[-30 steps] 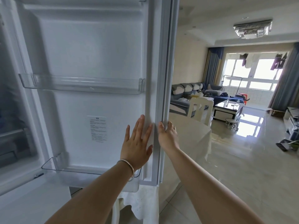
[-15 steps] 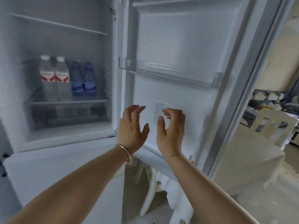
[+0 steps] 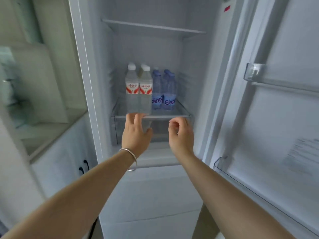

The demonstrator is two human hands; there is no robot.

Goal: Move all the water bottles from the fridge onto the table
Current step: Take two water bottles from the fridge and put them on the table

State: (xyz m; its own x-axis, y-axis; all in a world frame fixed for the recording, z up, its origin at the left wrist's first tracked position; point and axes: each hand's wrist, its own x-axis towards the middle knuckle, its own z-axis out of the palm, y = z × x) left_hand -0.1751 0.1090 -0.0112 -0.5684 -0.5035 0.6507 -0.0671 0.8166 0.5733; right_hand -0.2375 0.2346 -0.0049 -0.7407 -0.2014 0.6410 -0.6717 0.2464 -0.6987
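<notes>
Both hands are hanging empty at the near shelf edge (image 3: 165, 116): left hand (image 3: 135, 135) with fingers spread wide, right hand (image 3: 180, 135) loosely curled. Beyond, four water bottles (image 3: 150, 90) are standing mid-shelf in the open fridge (image 3: 193, 69), with free room either side.

Soft, cool, even daylight; faint shadows only. No glare. Motion blur smearing the left edge and the door sticker (image 3: 303, 152) at right. Wide-angle bending of straight lines toward the borders.
</notes>
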